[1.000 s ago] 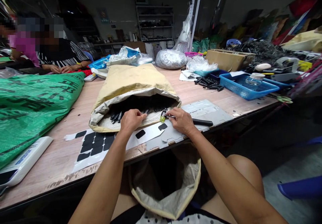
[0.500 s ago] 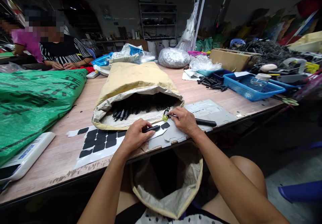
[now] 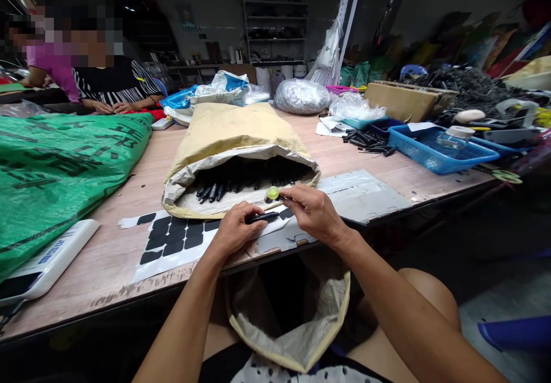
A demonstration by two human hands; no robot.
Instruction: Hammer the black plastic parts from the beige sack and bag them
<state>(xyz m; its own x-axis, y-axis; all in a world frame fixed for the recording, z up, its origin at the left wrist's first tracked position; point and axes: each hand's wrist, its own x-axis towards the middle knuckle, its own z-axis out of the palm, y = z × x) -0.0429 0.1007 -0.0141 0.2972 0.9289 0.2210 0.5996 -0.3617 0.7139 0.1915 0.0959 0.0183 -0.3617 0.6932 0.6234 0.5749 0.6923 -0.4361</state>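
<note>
My left hand point(image 3: 237, 226) is closed around a slim black pen-shaped piece point(image 3: 267, 216), its tip pointing right over a white sheet point(image 3: 161, 263) with black rounded-square patches. Just beside it, my right hand point(image 3: 312, 211) grips the shaft of a small hammer with a yellow-green head face point(image 3: 272, 192). The hammer's head is close above the black piece, seemingly apart from it. Behind both hands a tan woven sack point(image 3: 245, 127) lies with its mouth toward me, several black pen-shaped pieces point(image 3: 212, 192) inside. Another open sack point(image 3: 297, 345) hangs at my lap below the table edge.
A grey board point(image 3: 365, 193) lies under and right of my right hand. Blue baskets point(image 3: 443, 156), black parts point(image 3: 368, 142) and a cardboard box point(image 3: 402, 101) stand at right. A green sack point(image 3: 64, 170) and a white scale point(image 3: 55, 256) are at left. Two people point(image 3: 114, 87) sit beyond.
My right hand has raised the hammer from the board and shifted its head left, nearer the black piece. The left hand keeps its hold; the view has shifted slightly.
</note>
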